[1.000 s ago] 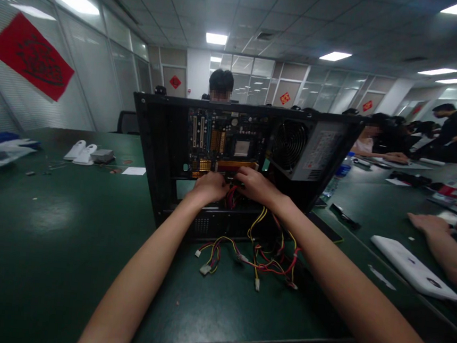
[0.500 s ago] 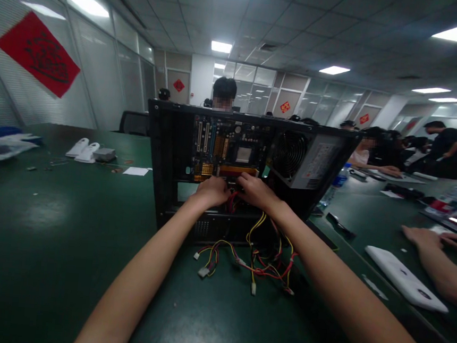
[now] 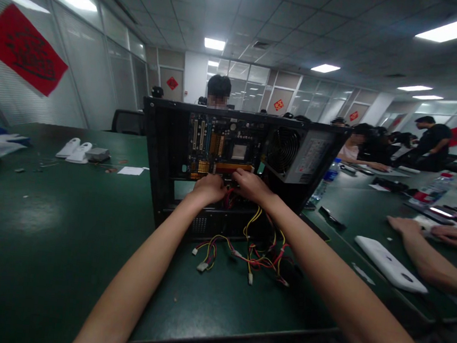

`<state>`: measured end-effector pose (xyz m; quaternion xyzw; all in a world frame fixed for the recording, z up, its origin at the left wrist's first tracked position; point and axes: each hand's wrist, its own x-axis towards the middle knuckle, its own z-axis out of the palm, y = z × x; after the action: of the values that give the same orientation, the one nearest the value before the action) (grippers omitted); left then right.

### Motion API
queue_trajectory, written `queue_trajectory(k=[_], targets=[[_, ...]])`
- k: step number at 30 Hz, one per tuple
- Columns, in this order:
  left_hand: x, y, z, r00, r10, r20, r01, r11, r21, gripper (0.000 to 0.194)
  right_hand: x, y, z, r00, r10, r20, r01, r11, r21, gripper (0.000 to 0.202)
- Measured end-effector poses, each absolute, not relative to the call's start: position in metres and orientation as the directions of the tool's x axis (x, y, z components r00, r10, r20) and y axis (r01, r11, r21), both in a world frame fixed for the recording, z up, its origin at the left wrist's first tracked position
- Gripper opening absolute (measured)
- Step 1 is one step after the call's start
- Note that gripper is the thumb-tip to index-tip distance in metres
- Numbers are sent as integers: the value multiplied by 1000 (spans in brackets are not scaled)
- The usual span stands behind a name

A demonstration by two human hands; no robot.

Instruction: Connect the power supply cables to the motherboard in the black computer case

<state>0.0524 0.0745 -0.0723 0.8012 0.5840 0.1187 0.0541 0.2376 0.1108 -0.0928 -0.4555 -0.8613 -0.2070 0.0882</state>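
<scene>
Both my hands reach into an open black computer case [image 3: 151, 156] standing on its side edge before me. My left hand [image 3: 210, 188] is closed at the lower edge of the motherboard [image 3: 226, 134], its fingertips mostly hidden. Beside it, my right hand [image 3: 253, 187] bends its fingers inward just below the orange memory slots [image 3: 233, 169]. Red and dark wires [image 3: 229, 198] show between the hands; what the fingers pinch is hidden. The power supply [image 3: 313, 156] sits at the case's upper right. Loose yellow and red cables [image 3: 250, 261] with white connectors trail onto the table.
On the green table [image 3: 66, 242] at left lie white objects [image 3: 78, 152], a grey block [image 3: 97, 154] and a paper slip [image 3: 131, 170]. To the right are a water bottle [image 3: 327, 180], a white oblong item [image 3: 390, 264] and a co-worker's arms [image 3: 431, 258].
The whole view has shifted slightly, so the scene sits a little further left. My hands stay at the same spot in the case, with only slight finger movement.
</scene>
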Motion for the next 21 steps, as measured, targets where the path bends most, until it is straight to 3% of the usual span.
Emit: queue_trajectory(k=[5,9,15,21], targets=[[52,75,-72,284,947,149,927,-311,211,41,241,113,-95,-524,785,331,851,465,245,27],[52,77,-73,265,951,160,936,-294,193,43,249,117,-104,-519,763,385,839,542,56,18],[55,78,-67,217,962,168,956,-245,164,38,258,118,-110,-432,766,477,779,583,-230,30],[59,74,-64,262,944,202,944,-293,148,38,258,116,-107,-315,836,449,876,438,-203,11]])
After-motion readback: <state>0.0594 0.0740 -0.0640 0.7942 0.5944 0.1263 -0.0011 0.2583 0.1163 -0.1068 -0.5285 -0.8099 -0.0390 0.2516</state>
